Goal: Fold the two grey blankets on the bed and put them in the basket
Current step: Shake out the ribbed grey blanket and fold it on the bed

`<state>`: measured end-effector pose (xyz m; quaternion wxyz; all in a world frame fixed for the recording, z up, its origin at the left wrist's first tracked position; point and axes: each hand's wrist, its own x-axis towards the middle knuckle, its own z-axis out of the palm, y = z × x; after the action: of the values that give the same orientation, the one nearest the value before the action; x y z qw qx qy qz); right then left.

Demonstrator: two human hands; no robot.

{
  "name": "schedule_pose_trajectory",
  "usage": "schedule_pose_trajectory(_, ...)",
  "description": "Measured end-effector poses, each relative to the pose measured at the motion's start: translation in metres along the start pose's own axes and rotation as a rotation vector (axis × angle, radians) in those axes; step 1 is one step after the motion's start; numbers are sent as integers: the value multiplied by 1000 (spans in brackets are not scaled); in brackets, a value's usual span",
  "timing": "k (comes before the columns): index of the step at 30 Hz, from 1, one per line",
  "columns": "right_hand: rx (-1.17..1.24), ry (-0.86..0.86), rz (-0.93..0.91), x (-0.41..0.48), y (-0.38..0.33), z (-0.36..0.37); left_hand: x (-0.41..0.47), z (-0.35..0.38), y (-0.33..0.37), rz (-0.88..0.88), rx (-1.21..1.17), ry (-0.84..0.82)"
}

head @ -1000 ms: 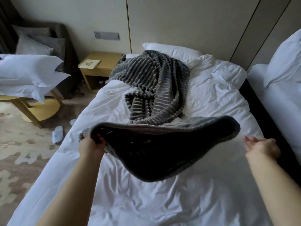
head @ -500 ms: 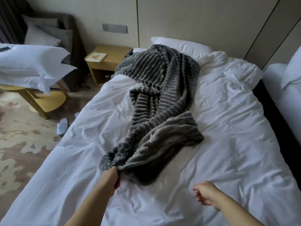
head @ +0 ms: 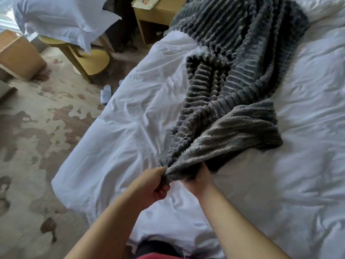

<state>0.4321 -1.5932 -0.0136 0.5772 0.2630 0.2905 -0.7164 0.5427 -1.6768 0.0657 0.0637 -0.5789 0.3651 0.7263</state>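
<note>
Left hand is clenching tight on the near end of the grey ribbed plush blanket, right hand closing its grip under the same bunch just beside it; the rest is lying along the middle of the white-sheeted bed.

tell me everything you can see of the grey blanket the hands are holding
The blanket is dark grey plush, ribbed on one face, smoother and furry on the other. It lies bunched and unfolded on the white bed. The left hand and right hand grip its near end side by side. Its far part runs into more ribbed grey fabric up the bed; where one piece ends cannot be told.
</note>
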Motion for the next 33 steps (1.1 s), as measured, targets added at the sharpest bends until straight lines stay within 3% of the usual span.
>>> schedule_pose_trajectory(2, 92, 106, -91, 8, -15, 11, -8, -13, 9, 58, 34, 23)
schedule_pose_trajectory(9, 69, 715, -328, -4, -80, -23, 2, -42, 33, 317, 107, 262)
schedule_pose_trajectory(14, -228, 1084, -299, -46, -75, -76, 20, -14, 25, 381, 91, 301)
schedule_pose_trajectory(19, -559, 1183, -224, -80, -53, -141, 26, 11, 29, 480, 147, 291)
schedule_pose_trajectory(22, -369, 1059, -270, -88, -65, -148, 25, 28, 34, 549, 101, 276)
schedule_pose_trajectory(24, -178, 969, -469, -95, -86, -134, 24, 39, 41, 625, 43, 255)
schedule_pose_trajectory(26, 45, 744, -678, -107, -108, -118, 24, 45, 51, 704, -35, 232)
schedule_pose_trajectory(28, 234, 583, -691, -117, -118, -115, 25, 46, 56, 775, -30, 242)
schedule_pose_trajectory(30, 106, 716, -540, -113, -109, -137, 33, 45, 49, 751, 108, 222)
schedule_pose_trajectory(33, -116, 1021, -245, -97, -66, -182, 57, 34, 18, 455, 349, 141)
